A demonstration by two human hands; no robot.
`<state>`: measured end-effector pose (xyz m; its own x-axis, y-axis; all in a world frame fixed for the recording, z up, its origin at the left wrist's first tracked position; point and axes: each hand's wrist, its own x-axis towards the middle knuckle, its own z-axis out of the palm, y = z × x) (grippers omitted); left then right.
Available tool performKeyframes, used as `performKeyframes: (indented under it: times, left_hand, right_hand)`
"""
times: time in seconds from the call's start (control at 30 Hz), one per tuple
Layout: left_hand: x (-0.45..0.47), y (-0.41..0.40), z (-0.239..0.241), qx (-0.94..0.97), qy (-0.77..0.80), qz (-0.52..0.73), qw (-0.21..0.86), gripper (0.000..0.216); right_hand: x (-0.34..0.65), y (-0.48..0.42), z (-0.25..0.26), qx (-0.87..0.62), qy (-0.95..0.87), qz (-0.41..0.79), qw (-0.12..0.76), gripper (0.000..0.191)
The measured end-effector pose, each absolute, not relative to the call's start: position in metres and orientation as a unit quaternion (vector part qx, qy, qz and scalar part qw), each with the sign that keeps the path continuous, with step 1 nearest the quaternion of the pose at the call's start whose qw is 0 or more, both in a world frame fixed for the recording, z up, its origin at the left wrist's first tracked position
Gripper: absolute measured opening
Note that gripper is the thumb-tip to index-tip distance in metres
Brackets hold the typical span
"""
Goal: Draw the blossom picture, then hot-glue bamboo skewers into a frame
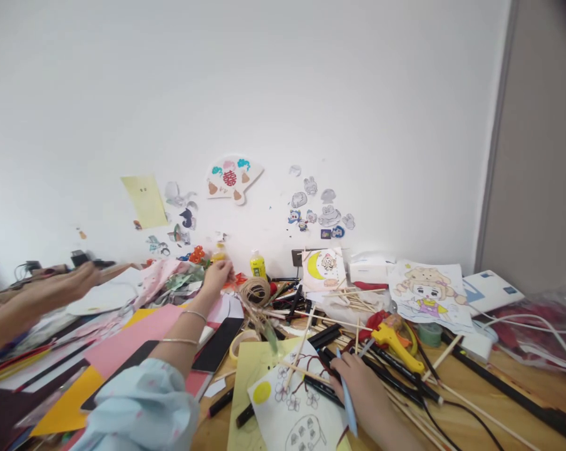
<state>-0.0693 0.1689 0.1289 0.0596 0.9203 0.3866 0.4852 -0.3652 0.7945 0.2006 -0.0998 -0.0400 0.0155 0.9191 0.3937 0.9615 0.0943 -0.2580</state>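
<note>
Grasping a blue tool (347,399) at five o'clock, the right hand (362,383) is lying beside markers (325,337); the left hand (218,275) is hovering near a bottle (258,265) at eight o'clock; its hold, I cannot tell.

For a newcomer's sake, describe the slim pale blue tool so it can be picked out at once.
On the wooden table before the white wall, find the white drawing with a yellow disc, front and centre. At its right edge is the person's right hand; the slim tool runs along the hand's left side. Its pale blue colour sets it apart from the black markers and wooden sticks nearby.
</note>
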Motion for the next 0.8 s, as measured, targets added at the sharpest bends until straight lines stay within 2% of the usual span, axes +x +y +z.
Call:
performKeyframes:
  times: [0.2, 0.43, 0.5, 0.6, 0.8]
  left_hand:
    - [-0.087, 0.161, 0.179, 0.659, 0.450, 0.566, 0.209, 0.032]
    - [-0.087, 0.155, 0.233, 0.685, 0.445, 0.573, 0.060, 0.034]
    - [-0.090, 0.154, 0.242, 0.699, 0.482, 0.529, 0.013, 0.033]
    - [-0.092, 0.149, 0.232, 0.734, 0.552, 0.396, -0.028, 0.032]
    - [-0.078, 0.120, 0.148, 0.770, 0.620, 0.125, -0.082, 0.033]
  right_hand:
    - [0.201, -0.100, -0.040, -0.663, -0.707, -0.052, 0.238, 0.017]
    - [0.201, -0.099, -0.043, -0.663, -0.711, -0.047, 0.232, 0.018]
    - [0.202, -0.100, -0.043, -0.662, -0.710, -0.049, 0.234, 0.018]
    - [0.202, -0.100, -0.042, -0.660, -0.711, -0.050, 0.236, 0.018]
    - [0.201, -0.101, -0.040, -0.661, -0.712, -0.047, 0.230, 0.018]
